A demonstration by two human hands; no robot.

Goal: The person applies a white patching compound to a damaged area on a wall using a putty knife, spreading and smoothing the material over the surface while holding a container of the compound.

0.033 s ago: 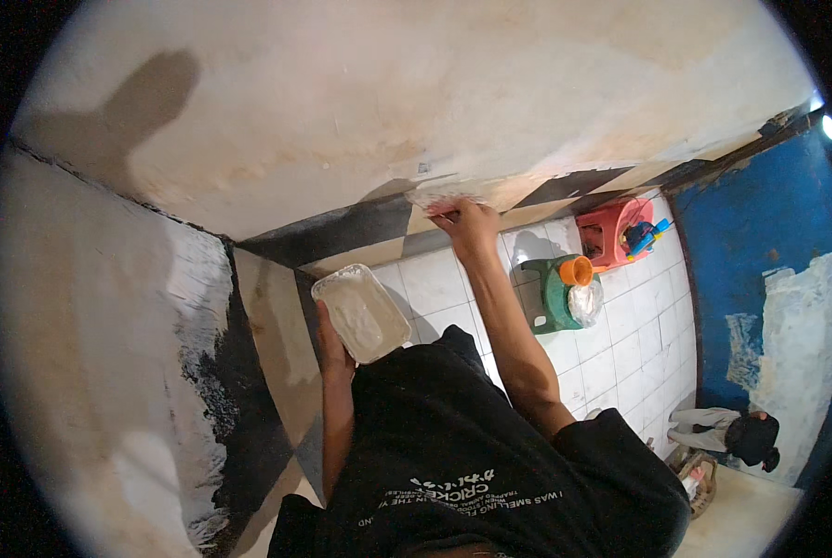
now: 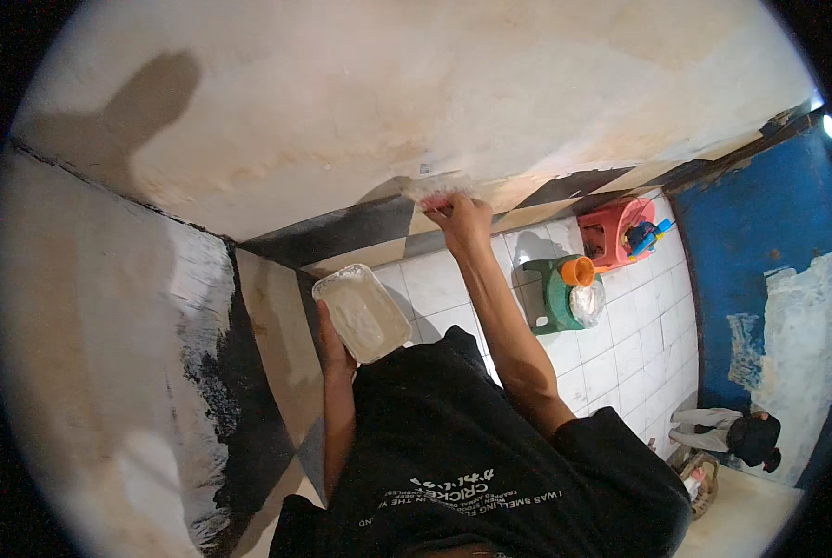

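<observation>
My right hand (image 2: pixel 460 221) reaches up and is shut on a wide scraper (image 2: pixel 432 193) with a reddish grip. Its blade is pressed flat against the cream wall (image 2: pixel 416 93), where a patch of white filler shows, just above the black and cream band (image 2: pixel 342 232). My left hand (image 2: pixel 334 352) holds a shallow rectangular tray (image 2: pixel 362 312) from below. The tray is coated with white filler and sits level near my chest, in front of the corner of the two walls.
A green stool (image 2: pixel 554 299) on the white tiled floor (image 2: pixel 620 344) carries an orange cup (image 2: pixel 579 271) and a plastic bag. A red stool (image 2: pixel 609 232) stands behind it. A blue wall (image 2: pixel 760 232) is at the right, with a person (image 2: pixel 734 433) crouching low beside it.
</observation>
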